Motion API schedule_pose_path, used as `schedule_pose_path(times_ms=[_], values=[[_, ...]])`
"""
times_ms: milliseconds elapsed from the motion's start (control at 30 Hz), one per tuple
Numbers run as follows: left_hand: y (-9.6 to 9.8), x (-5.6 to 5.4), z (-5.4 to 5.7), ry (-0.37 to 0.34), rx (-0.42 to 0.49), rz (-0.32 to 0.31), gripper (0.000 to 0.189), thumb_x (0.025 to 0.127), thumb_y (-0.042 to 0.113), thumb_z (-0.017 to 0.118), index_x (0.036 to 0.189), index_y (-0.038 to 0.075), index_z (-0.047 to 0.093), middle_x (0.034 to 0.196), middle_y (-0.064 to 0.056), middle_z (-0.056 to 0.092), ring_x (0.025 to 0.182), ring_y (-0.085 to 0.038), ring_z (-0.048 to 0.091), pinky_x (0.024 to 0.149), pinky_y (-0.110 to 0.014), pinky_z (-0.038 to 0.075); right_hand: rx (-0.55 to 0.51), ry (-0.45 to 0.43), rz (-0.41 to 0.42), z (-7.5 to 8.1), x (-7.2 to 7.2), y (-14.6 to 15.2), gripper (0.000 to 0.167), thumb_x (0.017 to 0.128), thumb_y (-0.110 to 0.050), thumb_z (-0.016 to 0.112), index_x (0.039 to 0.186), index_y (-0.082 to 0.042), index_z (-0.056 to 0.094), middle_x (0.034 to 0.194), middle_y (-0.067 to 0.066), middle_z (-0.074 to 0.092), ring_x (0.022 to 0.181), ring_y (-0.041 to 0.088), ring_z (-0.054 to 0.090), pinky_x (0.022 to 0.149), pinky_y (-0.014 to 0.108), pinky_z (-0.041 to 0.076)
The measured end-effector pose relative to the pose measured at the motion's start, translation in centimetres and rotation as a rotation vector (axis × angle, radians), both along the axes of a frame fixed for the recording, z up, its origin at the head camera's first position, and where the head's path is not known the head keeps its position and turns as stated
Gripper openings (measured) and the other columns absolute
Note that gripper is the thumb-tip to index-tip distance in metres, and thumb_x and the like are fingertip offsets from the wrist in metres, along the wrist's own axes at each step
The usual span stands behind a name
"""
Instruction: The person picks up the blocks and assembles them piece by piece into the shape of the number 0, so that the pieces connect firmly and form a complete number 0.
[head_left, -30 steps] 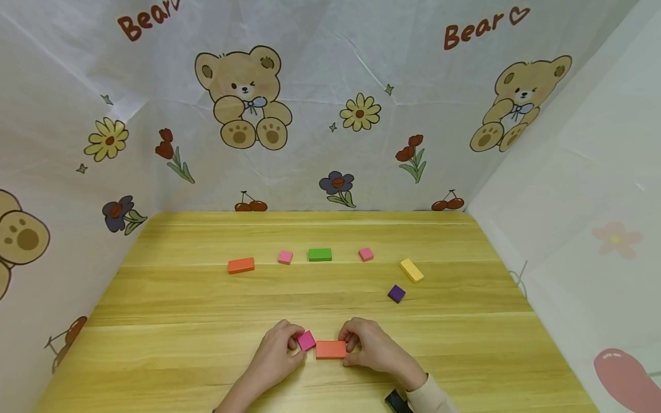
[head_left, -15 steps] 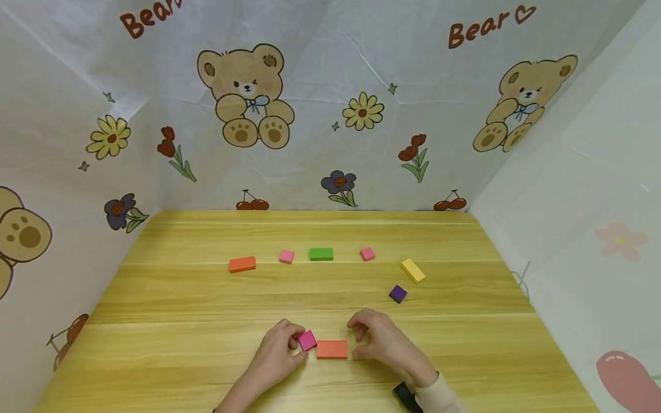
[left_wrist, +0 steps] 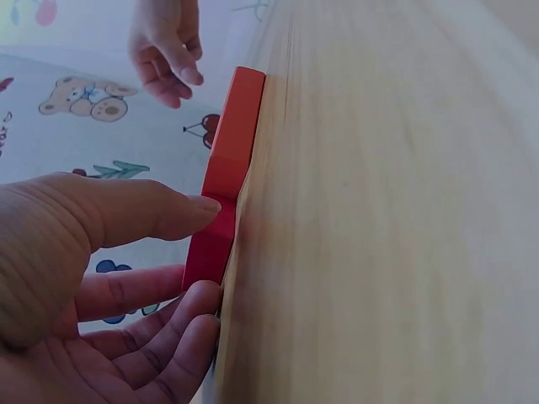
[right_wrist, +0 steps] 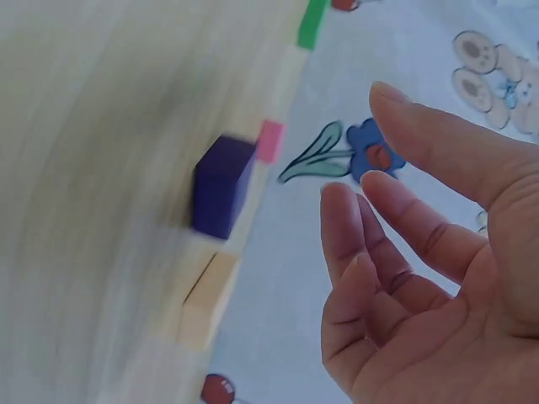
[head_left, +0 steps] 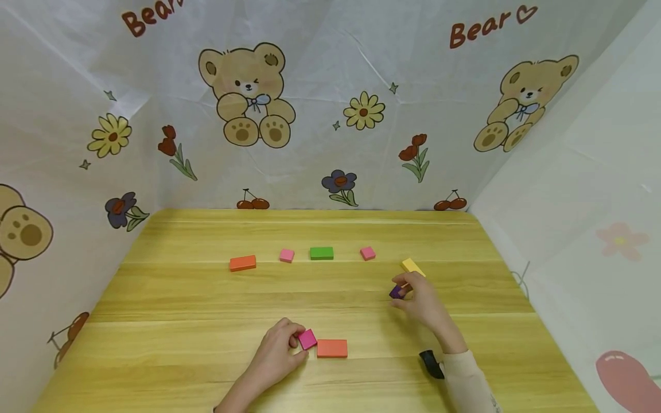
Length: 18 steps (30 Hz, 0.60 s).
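My left hand (head_left: 279, 353) holds a magenta square block (head_left: 307, 339) between thumb and fingers on the table. One corner of it meets the left end of an orange-red rectangular block (head_left: 332, 349) lying flat. In the left wrist view, the thumb presses on the magenta block (left_wrist: 210, 248). Farther right, my right hand (head_left: 426, 304) hovers around a dark purple block (head_left: 396, 292), partly covering it in the head view. The right wrist view shows thumb and fingers spread apart, with a gap between them and the purple block (right_wrist: 223, 187).
Just beyond the right hand lies a yellow block (head_left: 413, 266), partly hidden. Along the back are an orange block (head_left: 242, 263), a pink block (head_left: 287, 256), a green block (head_left: 322, 253) and another pink block (head_left: 368, 253). A bear-printed cloth (head_left: 304, 69) stands behind the wooden table (head_left: 206, 304).
My right hand has let go of the orange-red block and moved right and away from me to the purple block. The left hand stays on the magenta block.
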<state>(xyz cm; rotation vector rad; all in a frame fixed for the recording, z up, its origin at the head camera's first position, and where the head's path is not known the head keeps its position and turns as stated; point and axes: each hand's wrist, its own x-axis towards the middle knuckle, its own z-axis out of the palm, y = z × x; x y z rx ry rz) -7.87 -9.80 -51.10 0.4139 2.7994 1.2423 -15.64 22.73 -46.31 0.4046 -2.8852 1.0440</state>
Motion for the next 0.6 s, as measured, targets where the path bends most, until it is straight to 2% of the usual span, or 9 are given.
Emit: schedule_pose_path(times_ms=[233, 467, 600], values=[[0.0, 0.0, 0.0, 0.014, 0.001, 0.004, 0.034, 0.070, 0.005, 0.084, 0.101, 0.001, 0.069, 0.083, 0.005, 0.053, 0.072, -0.002, 0.048, 0.064, -0.019, 0.044, 0.068, -0.060, -0.044, -0.6, -1.0, 1.6, 0.050, 0.075, -0.006, 0.082, 0.119, 0.005, 0.062, 0.108, 0.019, 0.060, 0.088, 0.029, 0.061, 0.075, 0.041, 0.054], [0.0, -0.1, -0.1, -0.008, 0.000, 0.010, 0.034, 0.071, 0.007, 0.084, 0.102, 0.001, 0.069, 0.083, 0.006, 0.052, 0.073, -0.002, 0.047, 0.065, -0.019, 0.044, 0.113, -0.122, -0.048, -1.5, -1.9, 2.1, 0.050, 0.074, -0.008, 0.083, 0.118, 0.004, 0.063, 0.102, 0.015, 0.063, 0.088, 0.027, 0.062, 0.078, 0.043, 0.054], [0.0, -0.1, -0.1, -0.019, 0.001, 0.010, 0.034, 0.071, 0.007, 0.084, 0.102, 0.001, 0.069, 0.084, 0.005, 0.052, 0.073, -0.002, 0.047, 0.065, -0.019, 0.044, 0.132, -0.167, -0.053, -2.1, -2.3, 2.2, 0.045, 0.074, -0.008, 0.083, 0.114, 0.003, 0.065, 0.095, 0.011, 0.064, 0.083, 0.022, 0.060, 0.074, 0.038, 0.052]])
